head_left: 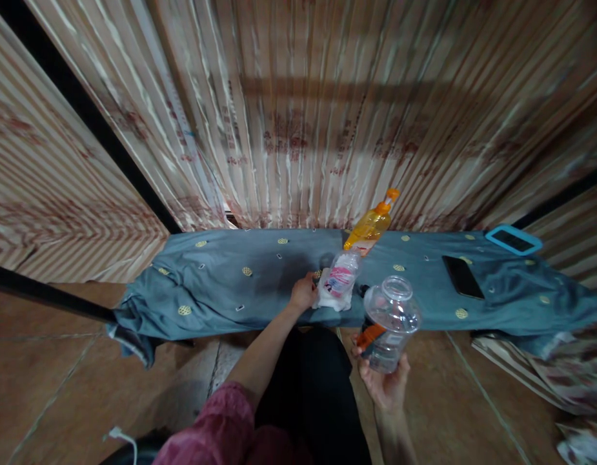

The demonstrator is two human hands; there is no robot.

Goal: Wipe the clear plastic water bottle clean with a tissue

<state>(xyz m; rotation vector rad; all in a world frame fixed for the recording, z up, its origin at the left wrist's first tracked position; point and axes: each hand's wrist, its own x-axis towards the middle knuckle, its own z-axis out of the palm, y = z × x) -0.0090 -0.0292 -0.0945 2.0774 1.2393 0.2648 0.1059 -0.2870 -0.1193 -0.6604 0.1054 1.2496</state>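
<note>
My right hand [384,382] holds a clear wide-mouthed plastic jar [391,321] with an orange label, its open mouth facing up, in front of a low bench. My left hand [304,292] reaches onto the bench and grips the base of a clear plastic bottle [337,280] with a pink and white label, which leans away from me. Just behind it stands a bottle of orange liquid [370,227] with an orange cap, also leaning to the right.
The bench is draped in a blue-grey cloth [221,284] with small gold motifs. A black phone [463,276] and a phone in a blue case [514,239] lie on its right part. Striped curtains hang behind. A white cable [121,437] lies on the tiled floor.
</note>
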